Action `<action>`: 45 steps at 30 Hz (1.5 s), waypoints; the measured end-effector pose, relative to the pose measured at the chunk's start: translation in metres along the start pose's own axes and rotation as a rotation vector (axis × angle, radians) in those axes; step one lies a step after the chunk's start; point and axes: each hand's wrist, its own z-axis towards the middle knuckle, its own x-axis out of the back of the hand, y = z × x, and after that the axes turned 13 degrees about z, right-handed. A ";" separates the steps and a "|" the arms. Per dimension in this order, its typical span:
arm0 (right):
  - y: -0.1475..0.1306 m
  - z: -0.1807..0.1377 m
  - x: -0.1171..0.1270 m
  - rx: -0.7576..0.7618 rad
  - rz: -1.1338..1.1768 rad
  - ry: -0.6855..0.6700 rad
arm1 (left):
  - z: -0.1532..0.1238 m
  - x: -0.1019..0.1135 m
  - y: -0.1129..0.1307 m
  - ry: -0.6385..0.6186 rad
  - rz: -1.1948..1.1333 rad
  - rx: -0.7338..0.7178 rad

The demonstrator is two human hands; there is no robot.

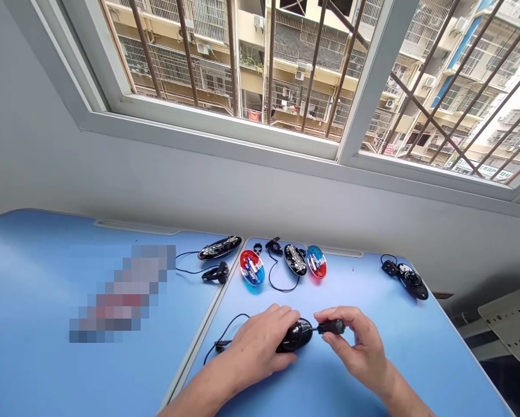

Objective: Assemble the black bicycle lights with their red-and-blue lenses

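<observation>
Both hands [312,341] around black oval light [295,335], plug pinched rightward.

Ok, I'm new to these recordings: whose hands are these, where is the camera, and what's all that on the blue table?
The single picture comes from a camera worn on a person's head, looking forward and down, so both bare hands are the wearer's own. The left hand rests over a black oval gadget on the blue table. The right hand pinches a small black plug-like part at its end. A thin black cable trails left. Farther back lie similar oval units: two red-and-blue ones and three black ones. A barred window is above.
</observation>
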 end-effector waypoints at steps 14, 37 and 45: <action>0.007 -0.003 0.022 0.165 -0.135 -0.254 | -0.001 -0.006 0.000 0.013 0.066 -0.009; -0.008 0.004 0.015 0.194 -0.178 -0.170 | 0.000 -0.007 0.002 0.041 0.055 -0.008; -0.004 0.005 0.010 0.087 -0.218 0.022 | 0.002 -0.001 0.003 -0.014 0.008 0.015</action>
